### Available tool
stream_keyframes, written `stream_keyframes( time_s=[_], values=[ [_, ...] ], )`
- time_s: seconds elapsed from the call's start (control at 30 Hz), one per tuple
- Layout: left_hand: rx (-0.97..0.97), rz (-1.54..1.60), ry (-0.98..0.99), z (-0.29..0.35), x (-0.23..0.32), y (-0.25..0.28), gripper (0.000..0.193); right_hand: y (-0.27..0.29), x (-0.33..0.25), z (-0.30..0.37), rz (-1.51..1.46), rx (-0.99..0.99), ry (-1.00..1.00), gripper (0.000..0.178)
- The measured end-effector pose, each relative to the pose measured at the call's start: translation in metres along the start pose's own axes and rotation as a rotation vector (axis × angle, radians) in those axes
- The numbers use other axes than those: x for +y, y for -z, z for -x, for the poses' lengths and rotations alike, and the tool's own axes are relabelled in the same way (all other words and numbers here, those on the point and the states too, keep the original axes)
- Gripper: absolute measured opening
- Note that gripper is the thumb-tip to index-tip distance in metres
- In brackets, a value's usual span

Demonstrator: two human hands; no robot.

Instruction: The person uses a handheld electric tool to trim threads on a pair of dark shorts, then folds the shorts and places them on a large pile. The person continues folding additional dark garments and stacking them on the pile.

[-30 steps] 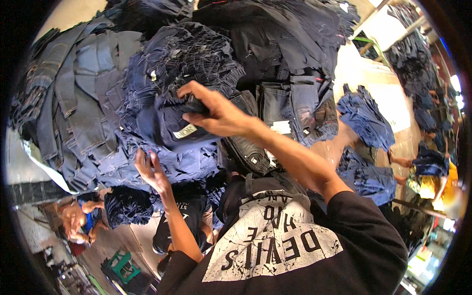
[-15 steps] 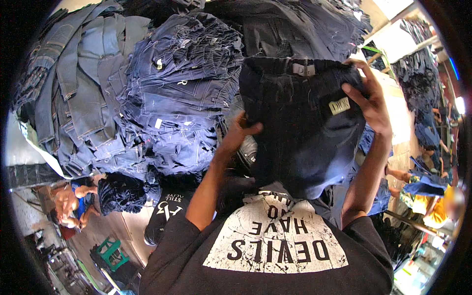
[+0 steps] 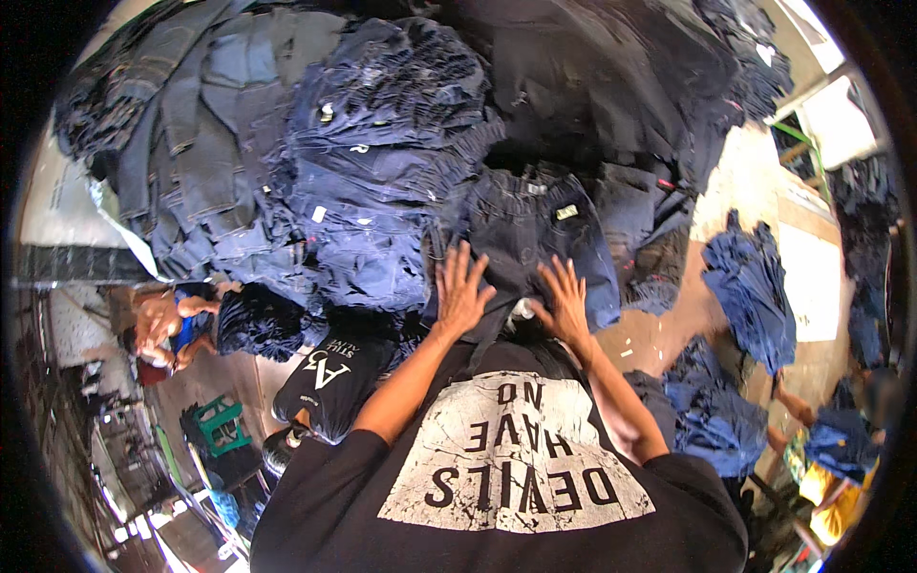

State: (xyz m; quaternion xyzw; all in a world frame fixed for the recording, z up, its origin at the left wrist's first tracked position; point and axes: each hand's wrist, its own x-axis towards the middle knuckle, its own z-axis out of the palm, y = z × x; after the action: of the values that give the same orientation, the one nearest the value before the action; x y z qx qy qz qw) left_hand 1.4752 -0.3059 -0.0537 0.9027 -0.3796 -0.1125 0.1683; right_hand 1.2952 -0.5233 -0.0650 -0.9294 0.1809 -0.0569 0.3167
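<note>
A pair of dark denim shorts (image 3: 523, 227) with a gathered elastic waist and a small pale patch lies in front of me, waistband away from me. My left hand (image 3: 465, 290) rests flat on its left leg, fingers spread. On the other leg lies my right hand (image 3: 565, 304), its fingers also stretched out and apart. Neither hand grips the cloth. Just left of the shorts rises a stack of blue elastic-waist denim garments (image 3: 373, 181); folded dark denim pieces (image 3: 630, 215) sit close on the right.
Long dark jeans (image 3: 205, 124) are heaped at the far left, and black cloth (image 3: 592, 76) is piled behind. Blue garments (image 3: 750, 286) lie at the right. People (image 3: 162, 329) sit at the left and, partly seen, at the right edge. A green stool (image 3: 220, 427) stands lower left.
The shorts have come down from my raised hands onto the pile. My right hand has let go of the waistband, and both hands now lie flat on the legs. The view has shifted.
</note>
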Motion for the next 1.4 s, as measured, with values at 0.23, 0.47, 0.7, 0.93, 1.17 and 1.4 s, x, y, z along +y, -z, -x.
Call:
stream_keyframes(
  time_s=[0.23, 0.47, 0.7, 0.93, 1.17, 1.4],
  values=[
    [-0.38, -0.058, 0.111, -0.008, -0.021, -0.027, 0.082, -0.028, -0.002, 0.007, 0.237, -0.273, 0.058, 0.11],
    [-0.403, 0.078, 0.054, -0.01, -0.034, -0.025, 0.082, -0.002, -0.015, -0.024, 0.064, -0.518, -0.069, 0.119],
    [-0.113, 0.692, -0.017, 0.005, -0.07, 0.025, 0.058, 0.058, -0.194, -0.259, -0.12, 0.199, 0.516, 0.052],
    [0.107, 1.017, 0.358, 0.059, -0.144, 0.074, 0.051, 0.02, -0.36, -0.446, 0.443, 0.017, 0.641, 0.1],
    [0.383, 1.031, 0.568, 0.101, -0.207, 0.082, 0.043, 0.011, -0.363, -0.499, 0.642, -0.069, 0.621, 0.058],
    [0.633, 1.001, 0.397, 0.056, -0.249, 0.162, 0.037, 0.152, -0.383, -0.498, 0.501, -0.054, 0.831, 0.041]
  ],
)
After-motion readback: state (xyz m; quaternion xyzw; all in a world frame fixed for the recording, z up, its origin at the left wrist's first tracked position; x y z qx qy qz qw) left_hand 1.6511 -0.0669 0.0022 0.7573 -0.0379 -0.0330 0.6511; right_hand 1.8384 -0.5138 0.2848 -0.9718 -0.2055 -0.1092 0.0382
